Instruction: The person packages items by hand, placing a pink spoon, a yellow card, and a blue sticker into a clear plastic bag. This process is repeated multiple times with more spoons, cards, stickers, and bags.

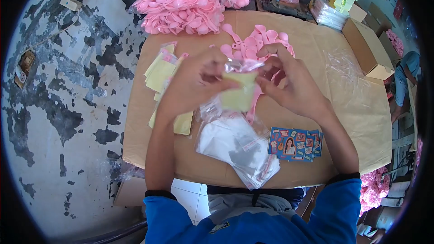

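Note:
Between my two hands, above the table, is a small clear plastic packet (239, 91) with a pale yellow card inside, slightly blurred. My left hand (203, 74) pinches its upper left side, and my right hand (289, 79) grips its upper right edge. Just beyond lies a loose heap of pink plastic spoons (253, 43). Below the packet rests a stack of clear plastic bags (235, 142) with white showing through. Blue printed cards (289, 144) are fanned out to the right of the bags. Left of my left hand, several yellow packets (158, 70) lie overlapping, partly hidden by my forearm.
Large bags full of pink spoons (181, 4) are piled at the table's far left edge. A cardboard box (368, 40) stands at the far right, near crumpled clear plastic (346, 65). A peeling wall (68, 108) borders the left side. Another person (404, 81) is at far right.

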A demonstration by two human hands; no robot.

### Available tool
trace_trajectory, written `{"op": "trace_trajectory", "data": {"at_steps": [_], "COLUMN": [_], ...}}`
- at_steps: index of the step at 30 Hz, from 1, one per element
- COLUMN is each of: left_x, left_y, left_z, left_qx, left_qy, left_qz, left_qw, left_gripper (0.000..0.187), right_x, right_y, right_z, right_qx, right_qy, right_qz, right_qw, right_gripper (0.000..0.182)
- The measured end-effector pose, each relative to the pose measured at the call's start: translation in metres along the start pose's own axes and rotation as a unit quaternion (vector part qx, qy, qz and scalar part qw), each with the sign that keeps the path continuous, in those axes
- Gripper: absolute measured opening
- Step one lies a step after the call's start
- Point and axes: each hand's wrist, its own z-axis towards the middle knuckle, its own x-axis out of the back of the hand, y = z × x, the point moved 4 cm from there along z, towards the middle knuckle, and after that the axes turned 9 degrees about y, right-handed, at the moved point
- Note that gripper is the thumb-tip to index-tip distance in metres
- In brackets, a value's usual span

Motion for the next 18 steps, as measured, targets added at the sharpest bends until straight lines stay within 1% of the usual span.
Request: {"op": "trace_trajectory", "data": {"at_steps": [2, 4, 5, 6, 8, 9, 11, 12, 13, 14, 15, 17, 18], "left_x": [0.025, 0.057, 0.073, 0.086, 0.111, 0.118, 0.121, 0.121, 0.102, 0.079, 0.054, 0.007, -0.01], "left_y": [0.005, 0.016, 0.017, 0.017, 0.003, -0.007, -0.023, -0.026, -0.021, -0.016, -0.008, 0.002, -0.002], "left_z": [0.001, 0.0, -0.003, -0.007, -0.012, -0.012, -0.004, -0.002, 0.0, -0.003, -0.009, -0.019, -0.024], "left_qx": [0.002, -0.029, 0.007, 0.042, 0.072, 0.087, 0.054, 0.038, 0.053, 0.109, 0.163, 0.102, 0.102], "left_qy": [0.058, 0.106, 0.101, 0.096, 0.103, 0.106, 0.081, 0.072, 0.034, -0.058, -0.151, -0.315, -0.356], "left_qz": [0.011, 0.073, 0.056, 0.04, 0.123, 0.165, 0.287, 0.346, 0.292, 0.249, 0.202, 0.178, 0.173], "left_qw": [0.998, 0.991, 0.993, 0.994, 0.984, 0.977, 0.953, 0.935, 0.954, 0.961, 0.954, 0.926, 0.913], "left_gripper": [0.021, 0.017, 0.015, 0.013, 0.017, 0.02, 0.022, 0.023, 0.022, 0.024, 0.026, 0.028, 0.03], "right_x": [-0.008, -0.021, -0.026, -0.03, -0.038, -0.038, -0.04, -0.041, -0.042, -0.044, -0.047, -0.051, -0.048], "right_y": [0.013, 0.02, 0.021, 0.021, 0.017, 0.02, 0.035, 0.041, 0.046, 0.05, 0.052, 0.055, 0.052], "right_z": [-0.002, -0.012, -0.018, -0.02, -0.023, -0.024, -0.023, -0.022, -0.02, -0.018, -0.019, -0.02, -0.02], "right_qx": [-0.041, -0.009, 0.008, -0.027, -0.099, -0.095, -0.084, -0.098, -0.11, -0.122, -0.118, -0.113, -0.116], "right_qy": [-0.007, -0.102, -0.149, -0.186, -0.257, -0.236, -0.196, -0.213, -0.232, -0.251, -0.267, -0.294, -0.271], "right_qz": [0.006, -0.069, -0.108, -0.158, -0.255, -0.232, -0.187, -0.146, -0.105, -0.064, -0.035, 0.022, -0.003], "right_qw": [0.999, 0.992, 0.983, 0.969, 0.927, 0.939, 0.959, 0.961, 0.961, 0.958, 0.956, 0.949, 0.955], "right_gripper": [0.037, 0.036, 0.037, 0.035, 0.032, 0.031, 0.032, 0.032, 0.031, 0.03, 0.03, 0.03, 0.031]}}
